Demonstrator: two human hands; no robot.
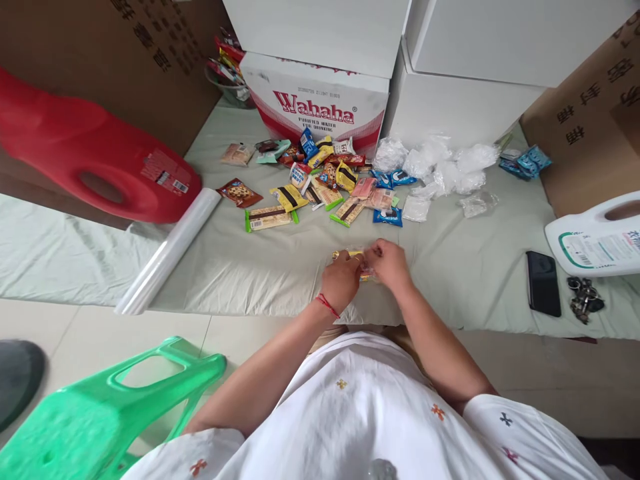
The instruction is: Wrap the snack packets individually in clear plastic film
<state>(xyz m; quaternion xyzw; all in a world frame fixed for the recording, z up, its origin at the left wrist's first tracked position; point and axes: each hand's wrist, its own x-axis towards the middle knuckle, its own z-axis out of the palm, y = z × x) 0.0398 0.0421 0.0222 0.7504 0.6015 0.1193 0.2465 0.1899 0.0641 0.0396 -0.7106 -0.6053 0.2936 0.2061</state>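
Observation:
On the cloth near the front edge lies a small clear plastic bag (369,273) with yellow and reddish snack packets showing through. My left hand (341,279), a red string on its wrist, has its fingers curled over the left part of the bag. At the bag's right end, my right hand (389,263) is closed in a pinch on the plastic; the fingertips are partly hidden. Beyond the hands spread loose snacks, among them a cookie packet (239,193), a green-ended wafer packet (271,218) and a blue packet (387,217).
Crumpled clear plastic bags (443,163) lie behind, before white boxes (460,100) and a Wahaha carton (320,100). A plastic film roll (170,250) and red jug (100,153) lie left. Phone (543,283), keys (585,300) and white bottle (597,237) are right. A green stool (90,420) stands below.

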